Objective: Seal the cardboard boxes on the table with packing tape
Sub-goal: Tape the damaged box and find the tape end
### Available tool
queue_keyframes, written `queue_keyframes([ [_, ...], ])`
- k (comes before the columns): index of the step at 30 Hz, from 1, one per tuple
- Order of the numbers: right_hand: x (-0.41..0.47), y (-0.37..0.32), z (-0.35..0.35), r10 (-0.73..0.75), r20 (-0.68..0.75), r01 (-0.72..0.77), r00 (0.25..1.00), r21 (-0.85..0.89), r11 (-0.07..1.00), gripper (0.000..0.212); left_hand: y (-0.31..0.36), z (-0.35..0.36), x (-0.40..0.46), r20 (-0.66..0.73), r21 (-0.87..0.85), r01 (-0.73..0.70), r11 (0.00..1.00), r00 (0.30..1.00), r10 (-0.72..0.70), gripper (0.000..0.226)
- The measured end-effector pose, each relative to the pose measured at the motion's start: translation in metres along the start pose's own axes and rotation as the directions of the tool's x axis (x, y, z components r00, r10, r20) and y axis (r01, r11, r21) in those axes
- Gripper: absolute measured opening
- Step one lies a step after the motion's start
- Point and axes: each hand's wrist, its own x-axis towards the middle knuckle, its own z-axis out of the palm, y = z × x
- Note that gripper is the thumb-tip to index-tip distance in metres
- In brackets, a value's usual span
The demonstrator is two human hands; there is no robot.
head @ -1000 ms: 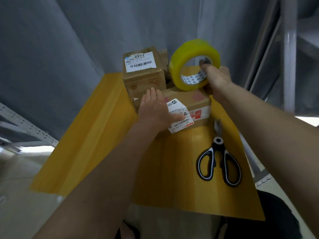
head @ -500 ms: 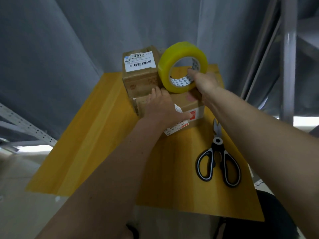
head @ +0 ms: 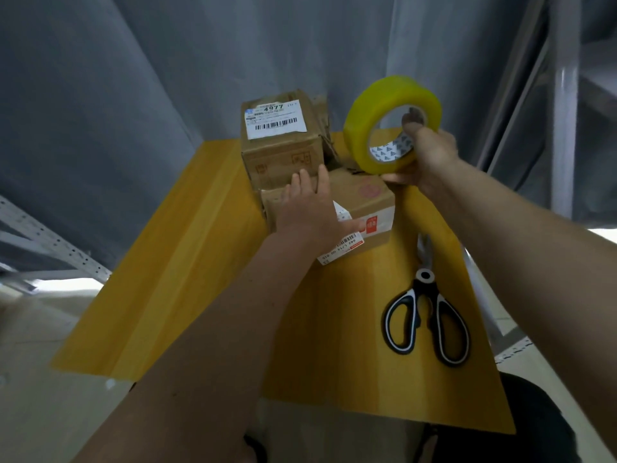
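Yellow tape roll [head: 392, 123] moved right, right hand [head: 430, 155] gripping.

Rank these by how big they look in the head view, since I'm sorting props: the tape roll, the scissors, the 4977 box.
1. Scissors and 4977 box: alike in span, and the scissors lie nearer the camera, so unranked.
2. Tape roll, held up by the right hand, looks smallest.

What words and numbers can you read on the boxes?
"4977": white label on the far box.
"642 L/14 00 015", uncertain, blurred: label on the near box under the left hand.
Red sticker, barcodes, small print: unreadable.
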Motion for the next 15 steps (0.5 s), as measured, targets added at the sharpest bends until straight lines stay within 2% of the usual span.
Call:
queue_keyframes([
  [4,0.004,0.008,0.006,0.117,0.064,-0.123,0.991,0.108,0.987,0.03,0.001,-0.001,-0.001,0.012,-0.034,-0.016,0.999,1.0,0.017,0.11],
  [7,0.009,0.012,0.009,0.179,0.082,-0.187,0.98,0.113,0.976,0.031,0.002,-0.001,-0.001,0.007,-0.004,-0.025,1.0,1.0,0.025,0.108],
  [15,0.019,0.012,0.004,0.119,0.078,-0.124,0.99,0.059,0.991,0.039,0.008,-0.001,0.003,0.027,-0.01,-0.01,1.0,1.0,0.011,0.109],
])
